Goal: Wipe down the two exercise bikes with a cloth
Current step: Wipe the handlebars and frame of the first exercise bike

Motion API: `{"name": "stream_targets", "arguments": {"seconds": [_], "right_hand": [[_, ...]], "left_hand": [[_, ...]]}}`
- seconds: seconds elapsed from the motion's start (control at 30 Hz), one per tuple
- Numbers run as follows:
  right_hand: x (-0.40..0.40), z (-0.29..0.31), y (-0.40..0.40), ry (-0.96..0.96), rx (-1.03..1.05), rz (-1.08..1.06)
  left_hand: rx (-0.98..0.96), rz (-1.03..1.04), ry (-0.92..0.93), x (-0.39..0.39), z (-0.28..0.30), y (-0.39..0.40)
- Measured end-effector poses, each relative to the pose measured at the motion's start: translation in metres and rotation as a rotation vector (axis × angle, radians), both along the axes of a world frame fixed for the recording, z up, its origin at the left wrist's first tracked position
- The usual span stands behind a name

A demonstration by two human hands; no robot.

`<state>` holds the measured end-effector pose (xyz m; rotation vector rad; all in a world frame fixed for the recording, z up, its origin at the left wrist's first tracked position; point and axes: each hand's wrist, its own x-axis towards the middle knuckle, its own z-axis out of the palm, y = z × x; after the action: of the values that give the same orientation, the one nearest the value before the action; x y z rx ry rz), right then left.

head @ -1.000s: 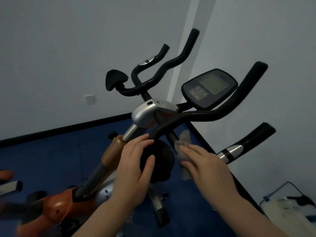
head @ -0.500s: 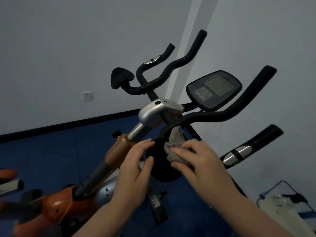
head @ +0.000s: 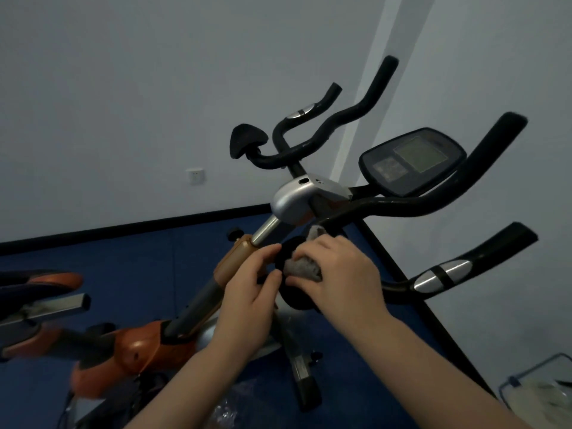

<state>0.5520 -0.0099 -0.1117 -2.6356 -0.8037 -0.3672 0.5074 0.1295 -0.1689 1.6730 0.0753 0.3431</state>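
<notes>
An orange and black exercise bike (head: 145,345) fills the middle of the head view, with black handlebars (head: 433,205) and a dark console (head: 411,161). A round black pad (head: 297,300) sits low on the handlebar. My left hand (head: 250,292) grips the pad's left edge. My right hand (head: 340,274) is shut on a grey cloth (head: 301,267) and presses it against the pad's face. Part of a second bike (head: 40,292) shows at the left edge.
White walls meet in a corner behind the bike, above a blue floor (head: 123,261) with a black skirting strip. A wall socket (head: 195,176) sits low on the left wall. A wire-framed basket (head: 538,394) stands at the bottom right.
My right hand has carried the cloth leftwards from beside the handlebar stem onto the face of the round pad. My left hand has stayed on the pad's edge.
</notes>
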Motion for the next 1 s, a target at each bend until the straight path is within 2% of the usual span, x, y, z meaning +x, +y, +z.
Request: {"name": "stream_targets", "arguments": {"seconds": [0.13,0.23,0.33,0.4,0.47,0.57,0.7,0.83,1.0], "right_hand": [[0.008,0.008,-0.013,0.164,0.008,0.075],[0.013,0.01,-0.005,0.05,0.088,-0.067],[-0.006,-0.003,0.018,0.01,-0.023,-0.104],[-0.013,-0.002,0.018,0.095,-0.12,-0.042],[-0.005,0.01,0.009,0.186,-0.06,-0.076],[0.004,0.018,0.014,0.085,0.124,-0.255],[-0.024,-0.005,0.048,0.019,-0.026,-0.398],[-0.033,-0.003,0.041,0.077,-0.158,-0.281],[-0.024,-0.004,0.047,-0.026,0.007,-0.55]], "left_hand": [[0.006,-0.017,0.013,-0.001,-0.001,0.006],[-0.014,-0.03,-0.002,0.005,0.0,0.009],[0.039,-0.048,-0.021,0.011,-0.001,0.015],[0.051,-0.101,-0.026,0.015,-0.001,0.023],[0.072,-0.149,-0.037,0.018,-0.001,0.03],[0.072,-0.21,-0.045,0.024,-0.001,0.038],[0.083,-0.297,-0.081,0.034,0.003,0.046],[0.094,-0.405,-0.081,0.045,0.008,0.055],[0.077,-0.517,-0.07,0.055,0.009,0.06]]}}
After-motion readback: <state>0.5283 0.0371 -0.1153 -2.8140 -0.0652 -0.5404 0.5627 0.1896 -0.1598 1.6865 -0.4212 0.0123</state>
